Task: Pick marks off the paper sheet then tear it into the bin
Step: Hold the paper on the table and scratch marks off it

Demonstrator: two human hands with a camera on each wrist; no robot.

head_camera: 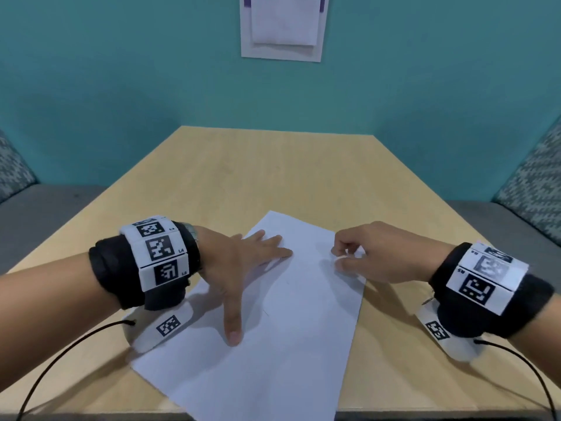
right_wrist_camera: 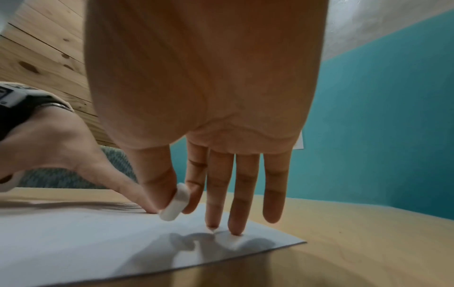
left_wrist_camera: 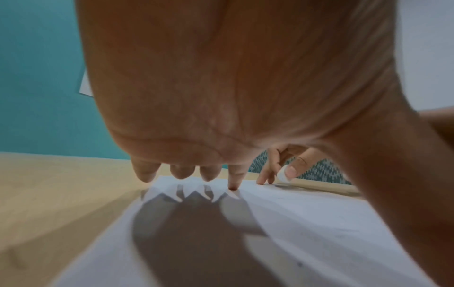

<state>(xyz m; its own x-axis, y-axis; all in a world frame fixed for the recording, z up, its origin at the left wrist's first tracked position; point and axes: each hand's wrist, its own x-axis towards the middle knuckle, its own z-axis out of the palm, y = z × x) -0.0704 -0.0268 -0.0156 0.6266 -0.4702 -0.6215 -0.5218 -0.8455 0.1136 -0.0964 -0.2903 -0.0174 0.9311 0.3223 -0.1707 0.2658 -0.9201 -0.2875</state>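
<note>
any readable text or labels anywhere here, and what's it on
"L4": small print beside a square black-and-white code on the left wristband.
"R5": small print beside a code on the right wristband.
Other small labels on both bands are too blurred to read.
The paper sheet shows only faint marks, no words.
The papers on the wall show no legible text.

Head camera looking down over my table [head_camera: 212,177] toward the teal wall, both wrist cameras tucked low under my palms, facing along my fingers, very close, all three sharing the paper sheet [head_camera: 273,329].
</note>
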